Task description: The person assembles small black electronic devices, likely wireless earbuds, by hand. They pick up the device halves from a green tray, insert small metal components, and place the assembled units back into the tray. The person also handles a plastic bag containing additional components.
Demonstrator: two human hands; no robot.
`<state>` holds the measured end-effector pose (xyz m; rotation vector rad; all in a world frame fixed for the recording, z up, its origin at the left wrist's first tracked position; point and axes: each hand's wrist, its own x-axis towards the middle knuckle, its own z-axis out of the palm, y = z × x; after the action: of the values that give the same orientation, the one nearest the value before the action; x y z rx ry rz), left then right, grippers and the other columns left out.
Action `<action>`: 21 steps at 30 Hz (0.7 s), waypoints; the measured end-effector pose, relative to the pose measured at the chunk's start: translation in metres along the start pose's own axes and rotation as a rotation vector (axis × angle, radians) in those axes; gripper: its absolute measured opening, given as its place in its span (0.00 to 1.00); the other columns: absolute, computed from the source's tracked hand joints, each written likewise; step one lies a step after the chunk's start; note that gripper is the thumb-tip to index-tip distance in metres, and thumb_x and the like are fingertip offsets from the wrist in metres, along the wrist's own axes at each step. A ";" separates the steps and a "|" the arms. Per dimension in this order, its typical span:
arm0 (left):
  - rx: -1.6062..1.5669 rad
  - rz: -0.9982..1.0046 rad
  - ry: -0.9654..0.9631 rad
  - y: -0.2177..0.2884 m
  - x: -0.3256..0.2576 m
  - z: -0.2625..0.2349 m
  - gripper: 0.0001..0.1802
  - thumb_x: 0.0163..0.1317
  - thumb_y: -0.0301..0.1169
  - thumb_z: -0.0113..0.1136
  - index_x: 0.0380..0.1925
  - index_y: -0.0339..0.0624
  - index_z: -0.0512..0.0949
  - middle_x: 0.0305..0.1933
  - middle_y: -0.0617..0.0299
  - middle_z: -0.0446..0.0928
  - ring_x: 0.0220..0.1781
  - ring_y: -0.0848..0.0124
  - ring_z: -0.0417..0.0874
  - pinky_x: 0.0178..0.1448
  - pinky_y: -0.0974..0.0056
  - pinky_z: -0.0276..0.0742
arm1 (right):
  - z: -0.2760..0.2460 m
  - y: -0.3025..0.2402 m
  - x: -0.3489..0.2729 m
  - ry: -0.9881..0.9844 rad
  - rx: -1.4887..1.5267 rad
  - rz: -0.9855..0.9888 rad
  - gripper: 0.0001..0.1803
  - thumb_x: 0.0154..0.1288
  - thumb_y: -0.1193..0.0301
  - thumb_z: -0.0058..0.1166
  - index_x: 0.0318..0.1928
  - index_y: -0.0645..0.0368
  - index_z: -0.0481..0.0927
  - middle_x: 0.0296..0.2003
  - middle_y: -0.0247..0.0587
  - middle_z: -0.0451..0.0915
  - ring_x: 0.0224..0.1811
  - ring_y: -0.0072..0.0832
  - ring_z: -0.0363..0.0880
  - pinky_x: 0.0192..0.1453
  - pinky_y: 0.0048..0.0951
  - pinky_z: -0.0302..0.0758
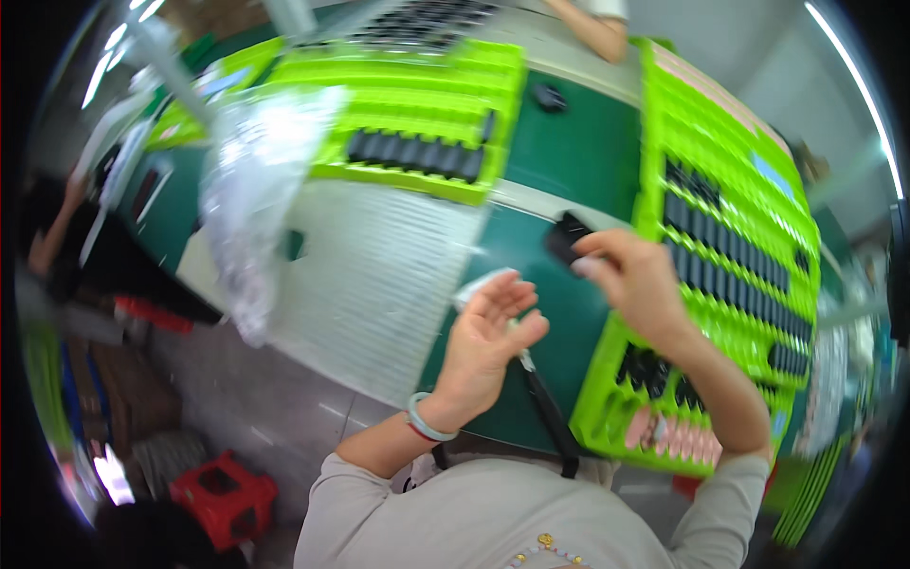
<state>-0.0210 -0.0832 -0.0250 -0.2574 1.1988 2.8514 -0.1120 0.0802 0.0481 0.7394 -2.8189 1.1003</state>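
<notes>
Where the forearms come up from the lower edge, the left hand (pixel 485 341) hangs over the green table (pixel 569 152) with its palm turned up and its fingers spread loosely apart, gripping nothing; a pale bracelet (pixel 424 420) circles its wrist. Just beyond its fingertips lies a small white piece (pixel 479 284), touching or nearly so — the blur hides which. A dark strap (pixel 548 417) runs under that hand toward the table's near edge.

The right hand (pixel 633 284) is a little farther out and holds a small black part (pixel 567 237), thumb and fingertips pinched on its near end. The part juts up and to the left of those fingers, its long axis slanting away from the palm, so it lies nearer the right hand than the left — the left sits below and to its left, apart from it.

Beside the right wrist a bright green tray (pixel 664 123) stretches away, its slots filled with rows of similar black parts. Farther off, a second green tray (pixel 427 95) holds one dark row, with a crumpled clear bag (pixel 251 190) at its left.
</notes>
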 end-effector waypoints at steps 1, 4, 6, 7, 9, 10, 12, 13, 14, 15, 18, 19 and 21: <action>0.013 0.005 0.006 0.009 0.000 0.000 0.30 0.53 0.21 0.65 0.56 0.36 0.64 0.53 0.59 0.68 0.58 0.69 0.69 0.62 0.66 0.68 | 0.000 0.018 0.019 0.032 -0.016 -0.009 0.10 0.56 0.75 0.59 0.40 0.63 0.80 0.30 0.45 0.81 0.31 0.28 0.80 0.36 0.26 0.74; 0.082 0.035 -0.017 0.030 0.000 -0.012 0.20 0.57 0.23 0.62 0.50 0.37 0.70 0.48 0.61 0.73 0.53 0.73 0.72 0.59 0.67 0.70 | -0.004 0.072 0.079 0.159 -0.218 0.010 0.11 0.53 0.77 0.59 0.39 0.64 0.80 0.32 0.50 0.81 0.34 0.40 0.81 0.42 0.33 0.75; 0.119 0.160 0.028 0.036 -0.004 -0.035 0.18 0.58 0.22 0.61 0.48 0.36 0.71 0.46 0.61 0.74 0.51 0.74 0.73 0.57 0.68 0.71 | 0.000 0.099 0.114 0.198 -0.307 0.007 0.10 0.53 0.76 0.59 0.39 0.61 0.79 0.32 0.50 0.80 0.34 0.43 0.80 0.42 0.36 0.74; 0.131 0.210 0.036 0.039 -0.006 -0.045 0.17 0.58 0.22 0.61 0.48 0.36 0.72 0.46 0.61 0.74 0.49 0.74 0.74 0.56 0.68 0.72 | 0.003 0.114 0.131 0.215 -0.342 0.029 0.09 0.54 0.76 0.58 0.38 0.61 0.79 0.33 0.49 0.81 0.37 0.44 0.80 0.43 0.37 0.74; 0.296 0.399 0.134 0.068 -0.016 -0.053 0.12 0.59 0.21 0.60 0.43 0.35 0.74 0.43 0.62 0.75 0.45 0.75 0.75 0.53 0.71 0.73 | 0.009 0.128 0.153 0.245 -0.386 0.094 0.09 0.54 0.75 0.58 0.37 0.61 0.79 0.35 0.49 0.80 0.39 0.45 0.79 0.45 0.39 0.74; 0.419 0.508 0.160 0.085 -0.019 -0.061 0.11 0.58 0.21 0.60 0.42 0.35 0.75 0.43 0.62 0.75 0.45 0.75 0.75 0.52 0.71 0.73 | 0.011 0.129 0.161 0.239 -0.396 0.117 0.09 0.55 0.75 0.58 0.37 0.61 0.79 0.35 0.49 0.80 0.39 0.45 0.79 0.45 0.40 0.74; 0.662 0.689 0.236 0.123 -0.028 -0.071 0.10 0.58 0.21 0.60 0.40 0.35 0.76 0.42 0.62 0.75 0.44 0.76 0.76 0.51 0.71 0.73 | 0.017 0.130 0.173 0.221 -0.414 0.171 0.09 0.55 0.75 0.58 0.38 0.61 0.79 0.35 0.49 0.81 0.40 0.46 0.79 0.46 0.40 0.74; 0.770 0.766 0.266 0.146 -0.028 -0.073 0.09 0.58 0.21 0.60 0.39 0.35 0.76 0.42 0.62 0.75 0.43 0.76 0.76 0.51 0.71 0.73 | 0.016 0.134 0.176 0.231 -0.428 0.171 0.09 0.55 0.75 0.58 0.38 0.61 0.79 0.35 0.49 0.80 0.40 0.46 0.79 0.46 0.41 0.74; 0.907 0.838 0.277 0.169 -0.027 -0.079 0.09 0.57 0.21 0.61 0.39 0.35 0.76 0.42 0.62 0.75 0.43 0.76 0.76 0.51 0.70 0.73 | 0.016 0.140 0.178 0.240 -0.439 0.173 0.09 0.55 0.75 0.58 0.38 0.60 0.79 0.35 0.49 0.80 0.40 0.46 0.79 0.46 0.41 0.74; 1.006 0.903 0.320 0.191 -0.024 -0.078 0.10 0.57 0.22 0.62 0.40 0.36 0.77 0.42 0.62 0.76 0.43 0.76 0.77 0.51 0.70 0.73 | 0.018 0.143 0.179 0.240 -0.444 0.172 0.09 0.55 0.74 0.58 0.38 0.60 0.79 0.35 0.49 0.80 0.40 0.46 0.79 0.46 0.41 0.74; 1.249 1.010 0.424 0.257 -0.004 -0.070 0.13 0.57 0.28 0.63 0.42 0.38 0.77 0.45 0.60 0.76 0.46 0.72 0.77 0.53 0.68 0.72 | 0.019 0.149 0.175 0.230 -0.429 0.194 0.08 0.55 0.74 0.58 0.37 0.60 0.79 0.36 0.50 0.80 0.41 0.47 0.79 0.46 0.42 0.74; 1.333 0.989 0.414 0.277 0.006 -0.071 0.15 0.58 0.32 0.63 0.44 0.38 0.77 0.48 0.58 0.76 0.49 0.69 0.77 0.55 0.66 0.72 | 0.021 0.149 0.173 0.222 -0.428 0.196 0.08 0.55 0.74 0.58 0.37 0.61 0.79 0.36 0.50 0.80 0.41 0.47 0.79 0.46 0.42 0.74; 1.632 1.110 0.395 0.305 0.033 -0.076 0.21 0.58 0.41 0.61 0.47 0.39 0.76 0.52 0.55 0.75 0.54 0.64 0.75 0.57 0.62 0.71 | 0.019 0.150 0.171 0.221 -0.438 0.202 0.08 0.55 0.74 0.58 0.37 0.61 0.79 0.37 0.51 0.80 0.42 0.47 0.78 0.47 0.42 0.74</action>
<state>-0.0732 -0.3516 0.1326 -0.0167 3.8972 0.9842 -0.3262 0.0918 -0.0280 0.2839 -2.8276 0.5007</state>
